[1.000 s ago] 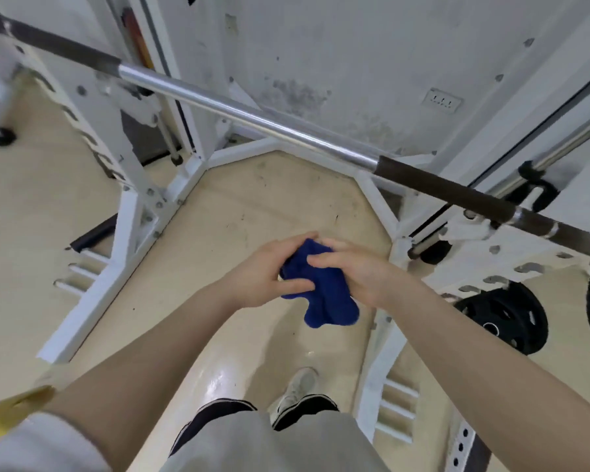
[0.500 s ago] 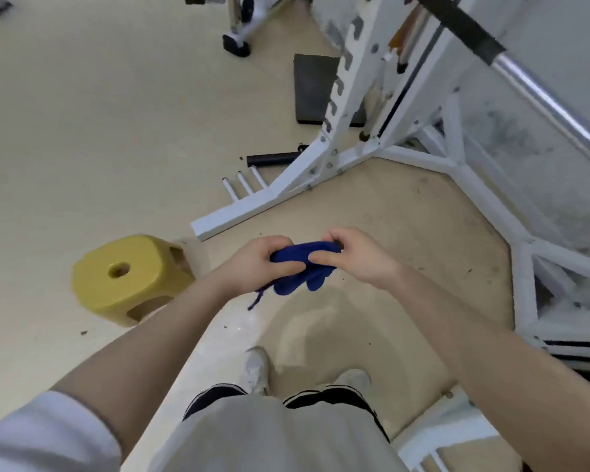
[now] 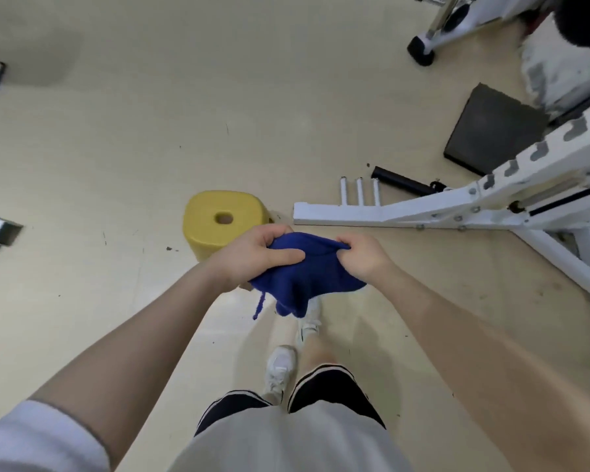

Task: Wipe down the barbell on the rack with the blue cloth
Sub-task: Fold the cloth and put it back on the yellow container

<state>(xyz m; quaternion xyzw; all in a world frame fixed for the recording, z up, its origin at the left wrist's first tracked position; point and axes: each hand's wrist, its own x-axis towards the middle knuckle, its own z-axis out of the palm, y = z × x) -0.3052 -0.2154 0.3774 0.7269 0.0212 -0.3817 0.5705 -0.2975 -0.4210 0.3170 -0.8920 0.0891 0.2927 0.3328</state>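
Note:
Both my hands hold the blue cloth point(image 3: 307, 274) in front of me above the floor. My left hand point(image 3: 256, 257) grips its left side, and my right hand point(image 3: 365, 257) pinches its upper right edge, so the cloth hangs spread between them with a loose thread dangling. The barbell is out of view. Only the white rack's base and slotted upright point(image 3: 457, 206) show at the right.
A yellow plastic stool point(image 3: 218, 223) stands on the floor just beyond my left hand. A dark mat point(image 3: 494, 127) and a black roller point(image 3: 402, 182) lie by the rack. Another machine's foot point(image 3: 423, 52) is at the top right. My feet in white shoes point(image 3: 280, 369) are below.
My view has swung left and away from the barbell, which has left the frame. The cloth, bunched between my hands earlier, is now pulled wider apart.

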